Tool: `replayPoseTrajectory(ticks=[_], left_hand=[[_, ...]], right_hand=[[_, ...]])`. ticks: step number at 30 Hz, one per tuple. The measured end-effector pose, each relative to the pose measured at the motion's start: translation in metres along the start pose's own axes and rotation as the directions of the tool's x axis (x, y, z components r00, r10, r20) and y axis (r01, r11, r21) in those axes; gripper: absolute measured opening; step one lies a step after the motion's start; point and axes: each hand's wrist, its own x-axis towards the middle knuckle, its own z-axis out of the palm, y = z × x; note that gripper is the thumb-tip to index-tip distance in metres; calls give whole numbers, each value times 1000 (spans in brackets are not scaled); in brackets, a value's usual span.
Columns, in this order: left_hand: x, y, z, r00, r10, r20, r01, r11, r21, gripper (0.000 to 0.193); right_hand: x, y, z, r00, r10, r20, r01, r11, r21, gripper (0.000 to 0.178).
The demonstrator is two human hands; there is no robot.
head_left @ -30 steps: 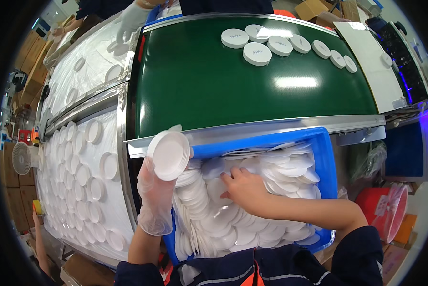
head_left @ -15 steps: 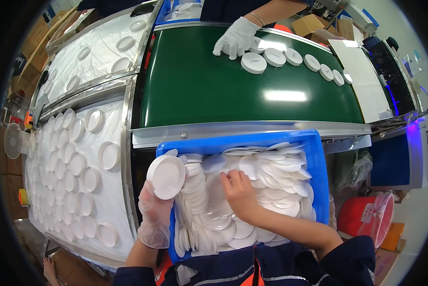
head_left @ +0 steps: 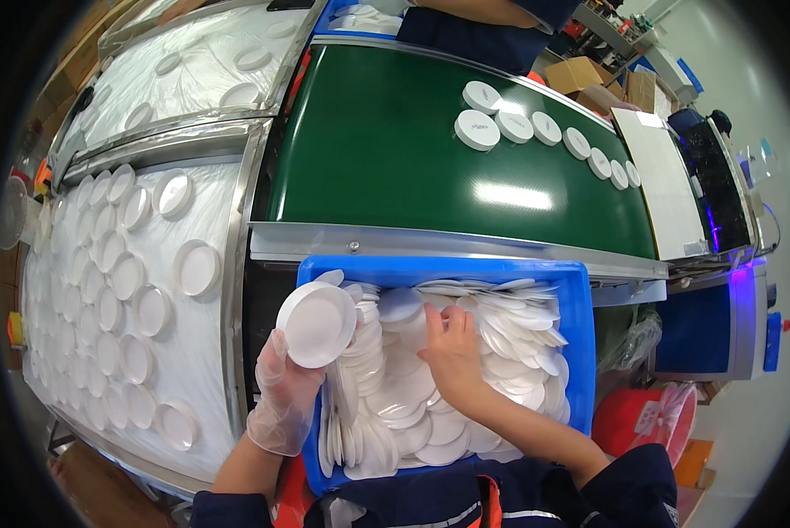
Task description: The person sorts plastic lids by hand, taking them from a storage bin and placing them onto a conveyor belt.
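Note:
In the gloved fingers of my left hand (head_left: 281, 400) is a shallow round white lid (head_left: 318, 326), its hollow side turned up toward me. It is held over the left edge of a blue bin (head_left: 582, 352). Thin white discs (head_left: 413, 396) fill the bin in overlapping layers, some leaning on edge in rows. My bare right hand (head_left: 455, 365) reaches into the middle of the bin, fingers apart and fingertips on the discs near the far side. Nothing shows in its grasp, though the undersides of its fingers are hidden.
Beyond the bin runs a green conveyor belt (head_left: 377, 167) with a line of white lids (head_left: 514, 127). At left, a metal-edged table (head_left: 206, 352) under plastic carries many lids. A co-worker's dark sleeve (head_left: 479, 40) is across the belt. A red bucket (head_left: 619, 431) stands at right.
The co-worker's gloved hand has left the belt. My right hand's fingers have spread and shifted slightly over the discs. My left hand still holds the lid. The whole view has tilted a little.

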Motion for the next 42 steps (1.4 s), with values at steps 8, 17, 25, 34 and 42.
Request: replayPoseTrajectory(ticks=[8, 17, 25, 34, 42], left_hand=[[2, 6, 2, 994, -11, 108, 10, 1000, 10, 93], [4, 4, 3, 991, -58, 117, 61, 998, -25, 89], [4, 5, 4, 992, -8, 126, 8, 1000, 2, 94], [3, 2, -7, 994, -41, 99, 40, 999, 17, 92], [10, 1, -1, 994, -42, 105, 43, 999, -12, 86]], right_hand=[[7, 4, -7, 960, -228, -161, 223, 974, -51, 46], [4, 11, 7, 879, -373, -297, 345, 928, -143, 41], [6, 7, 8, 857, -392, -335, 376, 919, -115, 30], [25, -6, -10, 993, -102, 67, 93, 988, 125, 45], [38, 13, -16, 943, -329, 50, 324, 942, 88, 25]])
